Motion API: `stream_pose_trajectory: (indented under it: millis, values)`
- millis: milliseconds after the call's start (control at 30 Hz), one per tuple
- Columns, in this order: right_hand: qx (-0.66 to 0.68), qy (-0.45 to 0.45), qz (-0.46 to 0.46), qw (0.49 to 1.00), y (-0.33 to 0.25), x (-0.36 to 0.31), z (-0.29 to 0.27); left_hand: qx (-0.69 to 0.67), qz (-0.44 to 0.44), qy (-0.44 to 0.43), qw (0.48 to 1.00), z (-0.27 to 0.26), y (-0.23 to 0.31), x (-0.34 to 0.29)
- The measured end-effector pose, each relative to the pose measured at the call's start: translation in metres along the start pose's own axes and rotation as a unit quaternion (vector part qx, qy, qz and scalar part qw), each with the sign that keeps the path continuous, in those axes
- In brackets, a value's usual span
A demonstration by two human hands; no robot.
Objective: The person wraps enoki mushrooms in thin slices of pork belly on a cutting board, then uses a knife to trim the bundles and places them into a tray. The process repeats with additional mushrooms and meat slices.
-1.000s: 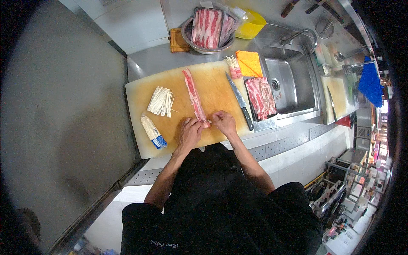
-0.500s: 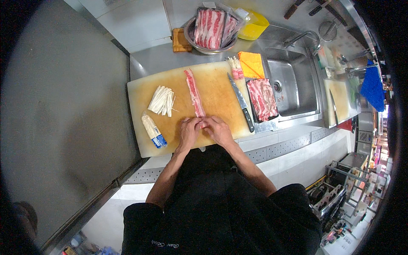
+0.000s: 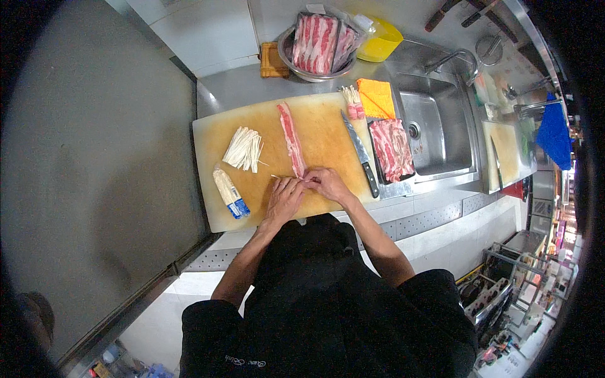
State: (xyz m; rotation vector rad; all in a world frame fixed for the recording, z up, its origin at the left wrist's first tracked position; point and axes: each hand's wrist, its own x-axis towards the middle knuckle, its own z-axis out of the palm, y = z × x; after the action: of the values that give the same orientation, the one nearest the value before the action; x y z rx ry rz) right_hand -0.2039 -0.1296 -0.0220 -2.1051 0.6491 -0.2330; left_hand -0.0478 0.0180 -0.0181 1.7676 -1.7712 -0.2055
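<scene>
One long strip of fatty sliced meat [image 3: 289,135] runs up the middle of the cutting board [image 3: 217,132]. At its near end, my left hand [image 3: 287,198] and my right hand [image 3: 328,186] press closed fingers onto the strip. Thin white stalks, likely enoki mushrooms, poke out beside my left fingers; my fingers cover most of that end. To the left lie a loose pile of enoki mushrooms [image 3: 243,148] and a partly bagged enoki bunch [image 3: 230,194]. A black-handled knife [image 3: 360,153] rests on the board's right side, below finished meat-wrapped enoki rolls [image 3: 354,104].
Sliced meat fills a black tray [image 3: 392,151] right of the board, beside a sink [image 3: 435,110] with a faucet [image 3: 463,53]. An orange cloth [image 3: 376,97] lies behind the tray. At the back stand a metal bowl [image 3: 315,77] holding packed meat and a yellow container [image 3: 384,41].
My right fingers have drawn in from a spread pose to a pinch at the strip's near end. White stalk tips now show by my left hand. The whole view has shifted slightly.
</scene>
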Motion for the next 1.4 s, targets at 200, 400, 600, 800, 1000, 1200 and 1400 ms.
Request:
stream_pose_trajectory:
  millis: [200,400,600,800,1000,1200,1400]
  values:
    - [-0.072,0.021,-0.019,0.997,-0.027,-0.005,-0.017,-0.039,-0.086,-0.056,0.994,-0.003,-0.001,0.014]
    - [-0.11,0.016,-0.015,0.994,-0.006,-0.018,0.003,-0.057,-0.161,-0.168,0.971,-0.006,-0.009,0.037]
    - [-0.085,-0.154,0.091,0.98,0.014,0.032,-0.009,-0.022,-0.079,-0.066,0.994,-0.009,-0.001,0.03]
    - [-0.012,-0.265,0.26,0.928,-0.007,0.055,-0.018,0.03,0.039,0.009,0.999,0.015,-0.016,-0.001]
    - [-0.183,-0.029,0.007,0.983,-0.022,-0.006,-0.012,0.023,0.053,0.019,0.998,0.013,-0.018,0.006]
    - [-0.248,0.033,-0.169,0.953,-0.004,-0.015,-0.002,-0.027,-0.036,-0.058,0.997,-0.013,-0.011,0.027]
    - [-0.173,-0.047,-0.108,0.978,-0.009,0.009,-0.016,-0.024,-0.049,-0.058,0.997,-0.025,-0.006,0.03]
